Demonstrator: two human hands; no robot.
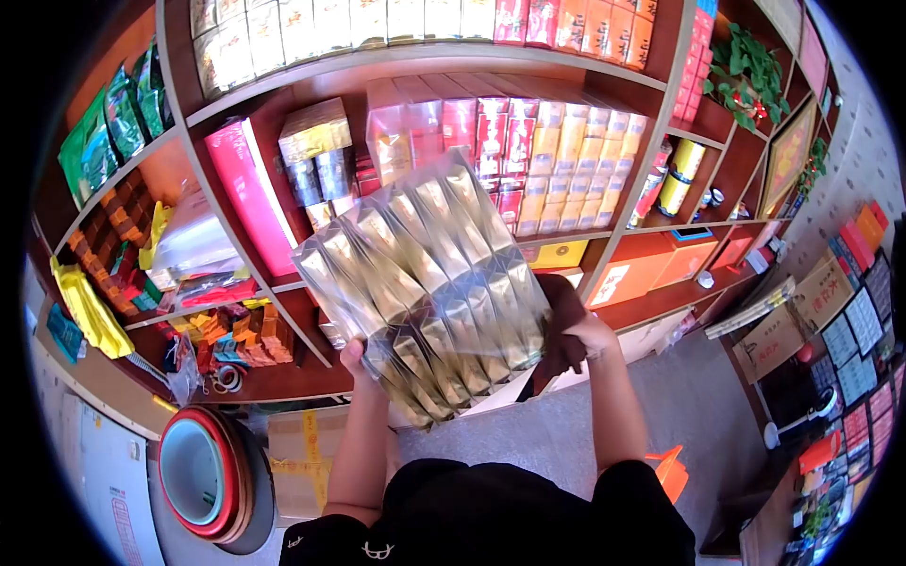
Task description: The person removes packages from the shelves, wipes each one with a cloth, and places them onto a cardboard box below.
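A large clear-wrapped pack of gold packets (429, 283), two rows of them, is held tilted in front of the shelves. My left hand (355, 358) grips its lower left edge, thumb on the wrap, with the other fingers hidden beneath. On the right, my right hand (592, 334) is closed on a dark brown cloth (562, 325), which lies against the right end of the pack. Behind the pack, red and gold boxes (576, 141) stand in rows on the middle shelf.
Stacked basins (193, 472) and a taped carton (293, 448) stand on the floor at lower left. Green bags (123, 113) and yellow cloth (87, 307) are at the left shelves. An orange stool (669, 474) is at my right. Plants and cans fill the right shelves.
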